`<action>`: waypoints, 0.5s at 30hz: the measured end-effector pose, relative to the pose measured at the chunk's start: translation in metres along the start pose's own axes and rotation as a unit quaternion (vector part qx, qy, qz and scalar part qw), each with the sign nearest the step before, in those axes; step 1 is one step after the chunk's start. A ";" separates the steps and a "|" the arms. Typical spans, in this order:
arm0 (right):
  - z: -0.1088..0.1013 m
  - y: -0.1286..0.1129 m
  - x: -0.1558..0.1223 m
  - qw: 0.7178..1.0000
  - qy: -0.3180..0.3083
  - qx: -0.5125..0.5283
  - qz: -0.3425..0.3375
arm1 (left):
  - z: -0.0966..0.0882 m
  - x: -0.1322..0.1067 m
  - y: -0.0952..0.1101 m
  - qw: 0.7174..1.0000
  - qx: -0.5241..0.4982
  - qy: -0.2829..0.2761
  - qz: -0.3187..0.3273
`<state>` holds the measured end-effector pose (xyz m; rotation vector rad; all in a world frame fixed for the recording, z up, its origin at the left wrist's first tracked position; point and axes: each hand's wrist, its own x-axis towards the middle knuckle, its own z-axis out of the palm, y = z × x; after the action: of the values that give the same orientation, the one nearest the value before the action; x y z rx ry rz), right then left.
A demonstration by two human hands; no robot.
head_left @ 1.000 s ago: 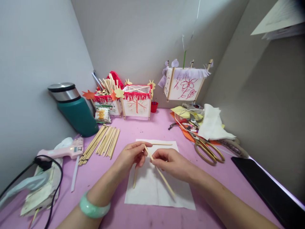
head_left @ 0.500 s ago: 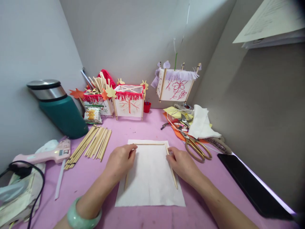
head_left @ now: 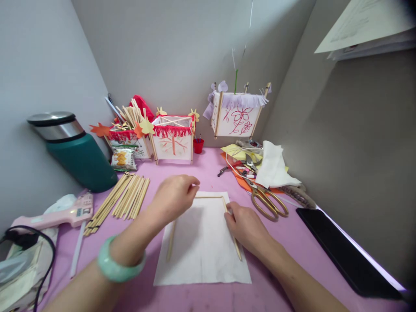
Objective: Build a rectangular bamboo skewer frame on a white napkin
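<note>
A sheet of white paper [head_left: 206, 260] lies on the pink tabletop, with wooden sticks along three of its sides. My left hand [head_left: 177, 197] hovers over the paper's far left corner. Its fingers are loosely curled, thumb and forefinger tips slightly apart, and nothing shows between them. Behind it runs the far stick [head_left: 209, 196], its left end hidden by the hand. The left stick [head_left: 170, 242] rests on the paper, partly covered by my wrist. On the right, my right hand [head_left: 245, 221] grips the right stick [head_left: 237, 249] near its upper part, against the paper.
Bundled sticks [head_left: 130, 197], a pink glue gun [head_left: 68, 214] and a teal bottle [head_left: 81, 160] are at left. Paper lanterns [head_left: 173, 143] stand at the back; another lantern [head_left: 238, 115] hangs. Scissors [head_left: 266, 203], cloth [head_left: 274, 167] and a black phone-like slab [head_left: 344, 251] lie at right.
My left hand has let go of the far left corner where the sticks meet and risen up and to the right. My right hand stays at the right stick.
</note>
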<state>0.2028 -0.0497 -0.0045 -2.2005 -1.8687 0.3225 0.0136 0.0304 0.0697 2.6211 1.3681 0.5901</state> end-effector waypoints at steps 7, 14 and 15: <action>-0.004 -0.006 -0.002 1.000 -0.002 -0.004 0.010 | 0.067 0.029 0.000 0.992 0.059 -0.075 0.087; -0.007 -0.005 -0.001 1.000 -0.012 -0.007 0.013 | 0.087 0.026 -0.009 0.995 0.031 -0.053 0.078; -0.007 -0.005 -0.001 1.000 -0.013 -0.007 0.013 | 0.088 0.025 -0.009 0.996 0.025 -0.051 0.075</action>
<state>0.2002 -0.0498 0.0033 -2.2417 -1.8628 0.3442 0.0548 0.0619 -0.0065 2.7689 1.1799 0.4379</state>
